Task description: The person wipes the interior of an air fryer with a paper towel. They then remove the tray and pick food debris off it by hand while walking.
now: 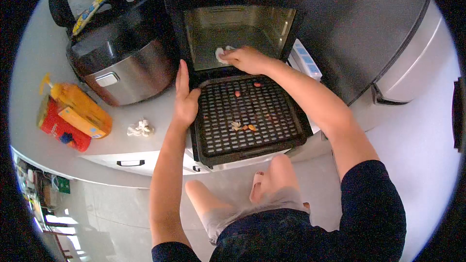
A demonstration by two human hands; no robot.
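Note:
My right hand (pixel 246 60) pinches a crumpled white tissue (pixel 221 55) at the lower part of the window-like front (pixel 240 29) of a black countertop oven. Whether the tissue presses on glass or reaches inside, I cannot tell. My left hand (pixel 185 98) is upright with fingers stretched, its palm side against the left edge near the oven and the tray. Below both hands, a black slotted tray (pixel 228 111) extends from the oven's front. On it lie a few reddish bits, a reddish piece (pixel 237 93) and some pale and orange crumbs (pixel 250 127).
A steel-and-black cooker (pixel 131 70) stands left of the oven, with a patterned cloth (pixel 104 2) on top. An orange pump bottle (pixel 80 109), a red packet (pixel 63 126) and a crumpled white tissue ball (pixel 140 128) are on the counter. A white-blue box (pixel 306 60) sits at right.

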